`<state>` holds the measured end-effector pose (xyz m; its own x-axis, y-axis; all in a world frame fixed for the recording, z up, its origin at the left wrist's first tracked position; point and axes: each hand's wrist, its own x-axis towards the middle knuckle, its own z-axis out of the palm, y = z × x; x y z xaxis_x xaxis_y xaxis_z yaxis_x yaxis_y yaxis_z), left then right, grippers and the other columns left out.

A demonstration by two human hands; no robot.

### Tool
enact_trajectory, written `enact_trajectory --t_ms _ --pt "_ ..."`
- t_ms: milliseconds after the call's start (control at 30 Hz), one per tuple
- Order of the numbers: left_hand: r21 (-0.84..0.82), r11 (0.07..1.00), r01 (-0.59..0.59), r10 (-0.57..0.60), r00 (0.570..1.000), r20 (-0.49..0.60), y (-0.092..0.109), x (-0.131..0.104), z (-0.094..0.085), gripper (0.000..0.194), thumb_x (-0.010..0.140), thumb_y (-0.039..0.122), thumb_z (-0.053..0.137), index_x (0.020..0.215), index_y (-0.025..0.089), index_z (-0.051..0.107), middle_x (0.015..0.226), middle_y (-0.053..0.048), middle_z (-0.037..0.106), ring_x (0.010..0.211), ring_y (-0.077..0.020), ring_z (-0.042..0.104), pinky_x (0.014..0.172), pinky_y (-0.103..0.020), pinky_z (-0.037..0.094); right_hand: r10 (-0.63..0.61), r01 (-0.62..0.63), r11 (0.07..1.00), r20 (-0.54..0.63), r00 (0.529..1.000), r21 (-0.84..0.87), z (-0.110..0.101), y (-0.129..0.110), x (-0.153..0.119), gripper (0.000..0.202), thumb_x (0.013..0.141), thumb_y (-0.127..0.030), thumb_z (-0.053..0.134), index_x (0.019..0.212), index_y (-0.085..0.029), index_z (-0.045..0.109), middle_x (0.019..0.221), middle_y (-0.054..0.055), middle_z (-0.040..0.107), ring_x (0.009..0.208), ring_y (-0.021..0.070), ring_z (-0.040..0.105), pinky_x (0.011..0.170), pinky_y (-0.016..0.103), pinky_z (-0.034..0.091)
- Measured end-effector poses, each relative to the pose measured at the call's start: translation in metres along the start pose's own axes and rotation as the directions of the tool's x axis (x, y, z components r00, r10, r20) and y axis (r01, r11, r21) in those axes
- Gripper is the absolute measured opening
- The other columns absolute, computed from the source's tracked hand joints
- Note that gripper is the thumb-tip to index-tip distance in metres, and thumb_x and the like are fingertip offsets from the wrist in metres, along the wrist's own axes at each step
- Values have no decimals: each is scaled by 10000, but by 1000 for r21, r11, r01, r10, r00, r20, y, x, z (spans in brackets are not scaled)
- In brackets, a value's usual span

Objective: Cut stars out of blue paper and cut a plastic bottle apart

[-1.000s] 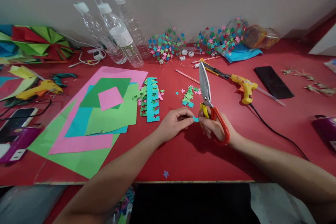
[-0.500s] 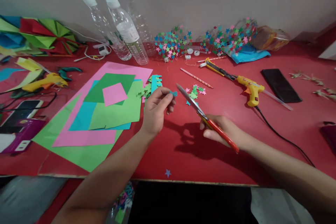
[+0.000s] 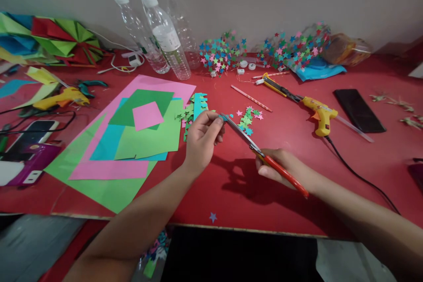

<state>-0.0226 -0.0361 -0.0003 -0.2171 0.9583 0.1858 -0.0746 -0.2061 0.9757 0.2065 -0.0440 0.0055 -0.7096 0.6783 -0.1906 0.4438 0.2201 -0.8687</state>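
Note:
My left hand (image 3: 204,134) pinches a tiny piece of blue paper (image 3: 223,117) between thumb and fingers. Red-handled scissors (image 3: 256,147) are gripped in my right hand (image 3: 282,168), their blade tips touching the blue piece. A small blue scrap (image 3: 231,115) shows just past the tips. Beyond the blades lies a pile of small paper stars (image 3: 247,119) in green, pink and blue. Behind my left hand is a notched blue paper strip (image 3: 200,102) among green scraps (image 3: 187,114). A lone purple star (image 3: 213,217) lies near the front edge.
Coloured paper sheets (image 3: 148,136) lie to the left. Plastic bottles (image 3: 170,44) stand at the back, beside star-covered clusters (image 3: 220,53). On the right are a yellow glue gun (image 3: 319,114) with its cord and a black phone (image 3: 358,110). Another glue gun (image 3: 62,98) lies left.
The scissors' tips have moved left onto the blue piece and the blades have closed. A small blue scrap now shows beside them. The whole view has shifted slightly.

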Motion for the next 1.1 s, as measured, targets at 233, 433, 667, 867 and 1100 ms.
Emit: enact_trajectory --t_ms 233,433,667,867,1100 --pt "-25 1000 -16 16 1000 -3 1 -1 1 110 860 263 608 774 200 583 567 53 565 443 -42 500 396 -152 367 12 -12 1000 -27 1000 24 3 0 1 490 923 -612 496 671 -212 368 626 -57 345 547 87 289 501 235 270" --pt "1 1000 -2 2 1000 -15 3 -2 2 114 850 245 602 749 196 581 572 42 577 441 -44 505 405 -159 391 50 -50 999 -25 998 14 5 2 2 489 932 -577 495 645 -219 327 592 -66 314 530 80 257 482 227 249" --pt "-1 1000 26 -26 1000 -5 4 1 2 118 844 241 602 739 196 573 562 46 568 429 -42 497 395 -153 385 67 -67 998 -16 998 7 5 5 3 502 945 -606 440 646 -213 345 588 -59 347 523 80 292 477 228 255" --pt "-12 1000 18 -18 999 29 8 1 0 115 837 238 601 734 192 575 563 48 555 436 -39 495 403 -145 394 48 -48 999 17 999 -18 1 -1 0 532 924 -679 403 686 -203 398 628 -45 360 557 96 293 505 248 268" --pt "8 999 49 -49 999 18 10 1 1 127 822 248 596 714 189 564 559 50 553 437 -40 495 408 -144 403 58 -58 998 49 997 -15 -1 -3 -2 539 910 -698 423 733 -189 448 667 -34 389 593 106 308 543 257 282"
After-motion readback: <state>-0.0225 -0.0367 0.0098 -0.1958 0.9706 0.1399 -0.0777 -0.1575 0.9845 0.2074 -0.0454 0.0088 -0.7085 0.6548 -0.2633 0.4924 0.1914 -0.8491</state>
